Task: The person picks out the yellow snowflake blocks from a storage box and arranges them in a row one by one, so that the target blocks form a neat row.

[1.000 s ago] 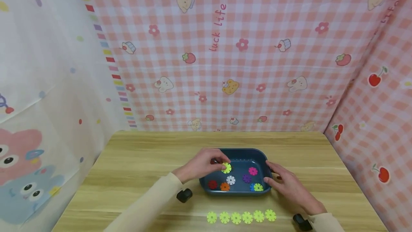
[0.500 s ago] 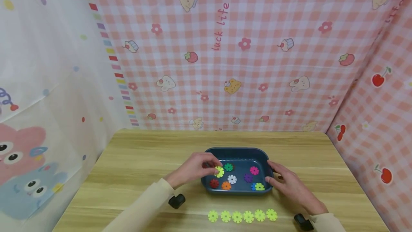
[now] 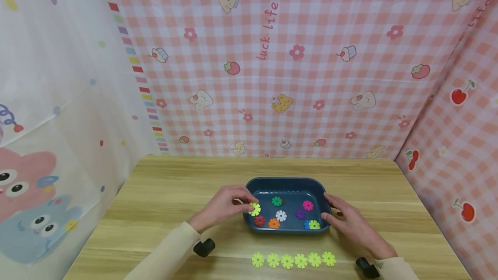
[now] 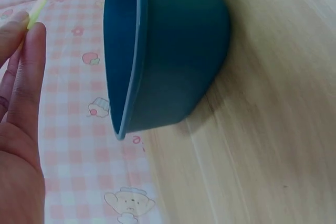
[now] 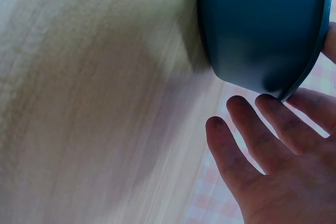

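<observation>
My left hand (image 3: 223,204) pinches a yellow-green notched plastic disc (image 3: 254,209) between thumb and fingertips, over the left end of a dark blue basin (image 3: 288,230). Edge-on, the same disc (image 4: 37,11) shows above the thumb in the left wrist view. My right hand (image 3: 352,221) holds the basin's right end, thumb at the rim and other fingers spread along the outer wall (image 5: 262,30). Inside lie notched discs: green (image 3: 276,201), white (image 3: 281,215), dark red (image 3: 259,221), orange (image 3: 274,223), purple (image 3: 300,214), pink (image 3: 308,205), and a yellow-green disc (image 3: 314,225) overlapping a blue one.
A row of several yellow-green discs (image 3: 287,261) lies on the wooden table (image 3: 186,172) in front of the basin. Pink checked cloth (image 3: 295,77) hangs behind the table and at right; white printed cloth (image 3: 74,98) hangs at left.
The left hand has moved left with the pinched disc, from over the basin's interior to near its left rim. The green disc has come into view. The right hand stays at the basin.
</observation>
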The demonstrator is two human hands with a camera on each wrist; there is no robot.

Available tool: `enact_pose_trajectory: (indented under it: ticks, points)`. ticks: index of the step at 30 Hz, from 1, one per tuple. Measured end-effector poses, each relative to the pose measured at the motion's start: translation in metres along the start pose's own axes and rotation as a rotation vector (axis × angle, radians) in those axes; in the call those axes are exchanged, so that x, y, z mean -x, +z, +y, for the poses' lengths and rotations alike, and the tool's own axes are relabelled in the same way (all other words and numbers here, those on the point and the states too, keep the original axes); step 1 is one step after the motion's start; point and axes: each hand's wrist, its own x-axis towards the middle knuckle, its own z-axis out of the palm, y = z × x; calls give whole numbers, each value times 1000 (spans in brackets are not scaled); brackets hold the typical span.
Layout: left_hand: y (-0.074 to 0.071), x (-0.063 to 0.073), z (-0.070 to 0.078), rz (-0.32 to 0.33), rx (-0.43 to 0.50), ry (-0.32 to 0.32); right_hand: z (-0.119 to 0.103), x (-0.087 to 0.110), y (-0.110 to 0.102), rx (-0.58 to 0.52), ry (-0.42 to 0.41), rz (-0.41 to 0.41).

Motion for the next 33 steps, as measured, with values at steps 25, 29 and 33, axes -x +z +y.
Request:
enact_pose_trajectory:
  ticks: [25,29,33]
  points:
    - [-1,45,-17,-32,21,-65,-1,1,1,-8,-8,5]
    - [2,53,-21,-58,11,-40,-1,1,1,-7,-12,10]
    - [4,61,-24,-85,8,-45,-1,1,1,-12,0,9]
